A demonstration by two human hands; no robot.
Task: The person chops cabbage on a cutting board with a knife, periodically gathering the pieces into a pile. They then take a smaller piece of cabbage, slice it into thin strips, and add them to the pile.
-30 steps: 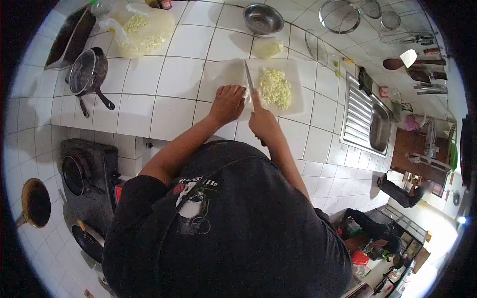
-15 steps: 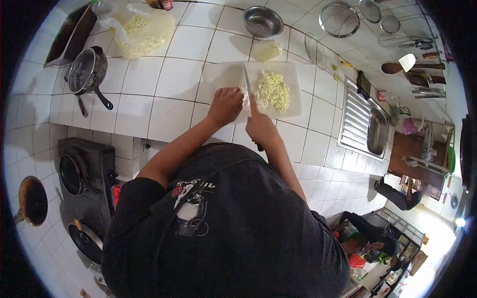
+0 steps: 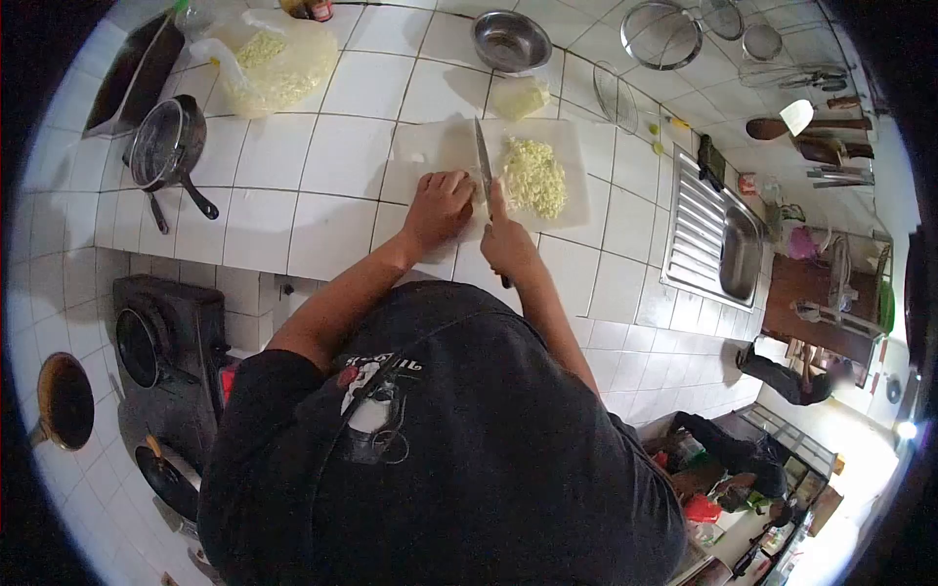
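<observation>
My right hand point(image 3: 510, 246) is closed around the handle of a kitchen knife point(image 3: 483, 148), its blade pointing away from me over a white cutting board point(image 3: 576, 146). Left of the blade, my left hand point(image 3: 440, 207) has its fingers curled down on a pale vegetable piece, mostly hidden beneath them. A heap of finely chopped pale green vegetable point(image 3: 535, 179), looking like cabbage, lies right of the knife. Beyond the board's far edge sits a larger pale yellow-green chunk point(image 3: 520, 99). A small white bit point(image 3: 417, 158) rests on the board's left part.
A plastic bag of chopped vegetable point(image 3: 283, 78) and a dark pan point(image 3: 171, 146) stand left on the tiled counter. A steel bowl point(image 3: 511, 41) is at the back, a sink point(image 3: 741, 256) to the right. Two people are farther off at right.
The view has shifted slightly. Both hands stay at the board, the knife moving only a little beside my left fingers. A small white bit now shows on the board's left part.
</observation>
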